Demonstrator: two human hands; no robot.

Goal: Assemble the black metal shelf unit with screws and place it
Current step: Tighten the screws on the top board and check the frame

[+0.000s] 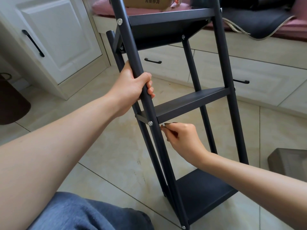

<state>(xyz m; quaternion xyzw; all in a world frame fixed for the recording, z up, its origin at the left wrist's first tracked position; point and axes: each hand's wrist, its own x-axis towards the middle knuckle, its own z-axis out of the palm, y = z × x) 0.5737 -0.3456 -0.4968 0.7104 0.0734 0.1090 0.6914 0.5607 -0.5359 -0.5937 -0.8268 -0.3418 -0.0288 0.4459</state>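
Observation:
The black metal shelf unit [191, 103] stands on the tiled floor in front of me, with three shelves fixed between round black posts. Silver screw heads show on the near post, one [150, 123] at the middle shelf. My left hand [134, 85] grips the near left post above the middle shelf. My right hand [181, 138] pinches a small silver tool or nut [163, 125] right under the middle shelf's front left corner, against the post. What exactly the fingers hold is too small to tell.
White cabinets with black handles [33, 43] stand left and behind. A window seat with pink cushion, cardboard box [147, 2] and dark mat is at the back. A dark round object [11, 100] lies far left, a grey stool [289, 161] right. My blue-clad knee is at the bottom.

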